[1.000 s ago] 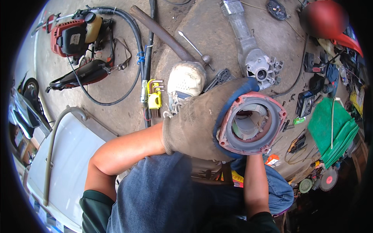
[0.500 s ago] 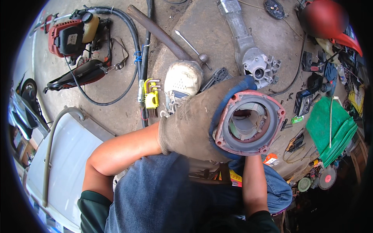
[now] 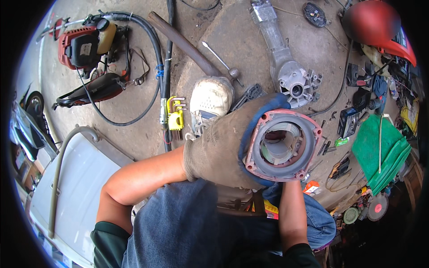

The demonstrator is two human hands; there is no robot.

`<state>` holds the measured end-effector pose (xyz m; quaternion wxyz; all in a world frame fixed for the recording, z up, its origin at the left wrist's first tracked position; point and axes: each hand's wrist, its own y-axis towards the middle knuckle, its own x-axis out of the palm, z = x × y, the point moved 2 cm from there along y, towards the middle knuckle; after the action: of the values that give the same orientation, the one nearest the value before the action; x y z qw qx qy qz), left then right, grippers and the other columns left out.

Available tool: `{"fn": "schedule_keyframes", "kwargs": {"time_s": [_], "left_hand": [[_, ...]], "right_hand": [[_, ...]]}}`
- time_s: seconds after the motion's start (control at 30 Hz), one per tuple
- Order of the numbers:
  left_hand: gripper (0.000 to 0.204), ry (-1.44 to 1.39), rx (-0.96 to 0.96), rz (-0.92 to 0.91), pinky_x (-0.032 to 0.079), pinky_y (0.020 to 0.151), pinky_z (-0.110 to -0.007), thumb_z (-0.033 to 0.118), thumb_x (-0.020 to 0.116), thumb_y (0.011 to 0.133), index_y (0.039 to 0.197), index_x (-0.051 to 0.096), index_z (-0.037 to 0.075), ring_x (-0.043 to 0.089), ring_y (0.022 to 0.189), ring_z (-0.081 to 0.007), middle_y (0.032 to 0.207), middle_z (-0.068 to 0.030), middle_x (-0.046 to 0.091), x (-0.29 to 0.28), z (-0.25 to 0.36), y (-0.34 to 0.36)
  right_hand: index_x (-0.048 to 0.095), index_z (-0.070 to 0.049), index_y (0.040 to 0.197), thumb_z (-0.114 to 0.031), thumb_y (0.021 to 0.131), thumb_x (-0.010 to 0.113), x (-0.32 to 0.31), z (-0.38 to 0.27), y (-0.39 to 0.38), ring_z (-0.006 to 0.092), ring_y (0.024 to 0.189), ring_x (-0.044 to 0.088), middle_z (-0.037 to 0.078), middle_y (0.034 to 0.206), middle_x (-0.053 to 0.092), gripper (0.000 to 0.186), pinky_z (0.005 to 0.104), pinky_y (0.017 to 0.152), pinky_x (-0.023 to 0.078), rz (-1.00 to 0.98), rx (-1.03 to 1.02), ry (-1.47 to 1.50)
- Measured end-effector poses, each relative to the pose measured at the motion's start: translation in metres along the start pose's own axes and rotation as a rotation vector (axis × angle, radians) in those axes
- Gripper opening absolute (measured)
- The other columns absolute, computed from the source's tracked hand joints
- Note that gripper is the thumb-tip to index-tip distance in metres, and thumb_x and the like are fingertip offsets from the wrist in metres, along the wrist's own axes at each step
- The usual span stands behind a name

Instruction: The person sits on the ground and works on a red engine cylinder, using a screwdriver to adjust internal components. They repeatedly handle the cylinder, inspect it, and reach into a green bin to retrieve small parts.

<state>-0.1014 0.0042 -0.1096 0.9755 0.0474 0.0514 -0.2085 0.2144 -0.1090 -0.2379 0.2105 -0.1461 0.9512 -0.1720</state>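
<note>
My left hand (image 3: pixel 228 138) wears a brown-grey work glove with blue edging and is closed round a power-tool motor housing (image 3: pixel 251 167). The housing has a red rim with screw holes at its corners. Its open end faces up, showing a grey ring and a hollow inside with windings partly visible. My right forearm (image 3: pixel 293 205) reaches up to the underside of the housing, which hides that hand and its fingers. Just beyond the glove, a bare metal gear housing (image 3: pixel 290 78) with a long neck lies on the concrete floor.
Beyond my shoe (image 3: pixel 211 96) lie a wooden-handled hammer (image 3: pixel 185 42) and a screwdriver (image 3: pixel 219 56). A yellow hex-key set (image 3: pixel 175 117) is beside black hoses. A red engine unit (image 3: pixel 82 47) stands far left, a pale panel (image 3: pixel 85 174) near left. Green sheeting (image 3: pixel 380 149) and grinding discs (image 3: pixel 377 206) lie right.
The motor housing has shifted slightly left and turned a little in my gloved left hand. Its hollow inside shows at a slightly different angle.
</note>
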Motion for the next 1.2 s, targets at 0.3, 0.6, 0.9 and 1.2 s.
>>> {"fn": "schedule_keyframes", "kwargs": {"time_s": [0.3, 0.6, 0.9, 1.2], "left_hand": [[0.111, -0.105, -0.024, 0.046, 0.044, 0.113, -0.044, 0.036, 0.092, 0.065, 0.152, 0.036, -0.003, 0.053, 0.133, -0.0393, 0.147, -0.0257, 0.048, -0.001, 0.005, 0.001], [0.117, -0.199, -0.162, -0.041, 0.043, 0.114, -0.045, 0.041, 0.092, 0.065, 0.155, 0.031, -0.004, 0.053, 0.133, -0.0394, 0.148, -0.0267, 0.047, 0.0, 0.007, -0.001], [0.116, -0.273, -0.174, -0.047, 0.041, 0.116, -0.045, 0.042, 0.091, 0.067, 0.154, 0.031, -0.005, 0.051, 0.135, -0.0405, 0.149, -0.0271, 0.045, 0.005, 0.003, -0.002], [0.114, -0.276, -0.176, -0.072, 0.04, 0.116, -0.045, 0.045, 0.09, 0.068, 0.154, 0.033, -0.003, 0.05, 0.136, -0.0404, 0.15, -0.027, 0.044, 0.007, -0.005, -0.004]], "right_hand": [[0.043, -0.002, 0.151, -0.017, 0.092, 0.074, -0.001, 0.006, 0.003, 0.0351, 0.131, 0.054, 0.019, 0.147, 0.052, 0.067, 0.0448, 0.111, 0.044, -0.035, -0.191, -0.248], [0.042, -0.001, 0.151, -0.021, 0.098, 0.067, -0.002, -0.001, 0.016, 0.033, 0.132, 0.053, 0.019, 0.148, 0.051, 0.061, 0.0443, 0.112, 0.044, -0.16, -0.272, -0.4], [0.037, 0.0, 0.153, -0.03, 0.107, 0.052, 0.006, 0.023, -0.001, 0.026, 0.131, 0.052, 0.016, 0.148, 0.051, 0.057, 0.0405, 0.111, 0.044, -0.014, 0.346, 0.626], [0.043, 0.001, 0.149, -0.023, 0.103, 0.059, 0.009, 0.012, 0.007, 0.0258, 0.127, 0.055, 0.016, 0.143, 0.054, 0.054, 0.0397, 0.109, 0.046, -0.008, 0.274, 0.535]]}}
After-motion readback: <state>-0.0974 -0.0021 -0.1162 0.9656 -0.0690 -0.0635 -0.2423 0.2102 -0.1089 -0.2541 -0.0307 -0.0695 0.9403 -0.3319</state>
